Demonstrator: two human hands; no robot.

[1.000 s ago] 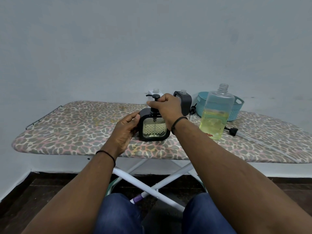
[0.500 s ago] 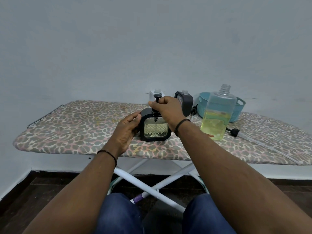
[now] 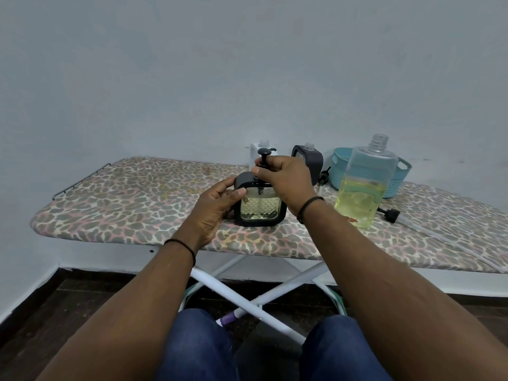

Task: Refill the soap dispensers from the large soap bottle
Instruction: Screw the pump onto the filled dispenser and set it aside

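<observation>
Dispenser (image 3: 259, 205) stands upright on the ironing board (image 3: 132, 204), soap showing through its window — looks filled. Right hand (image 3: 283, 177) pinches the pump stem (image 3: 263, 160) at its top, likely screwing it on; left hand (image 3: 217, 210) grips the dispenser's side. Behind, second dark dispenser (image 3: 308, 162) and white one (image 3: 259, 154) stand uncapped, apparently not yet refilled. Large soap bottle (image 3: 362, 185), open, about half full, stands to the right — loose pump (image 3: 389, 214) just beside it.

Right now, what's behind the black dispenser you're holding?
Behind the black dispenser stand a white dispenser and, further right, a second dark dispenser, both with open necks and no pumps. The right hand covers the white one's lower part.
</observation>
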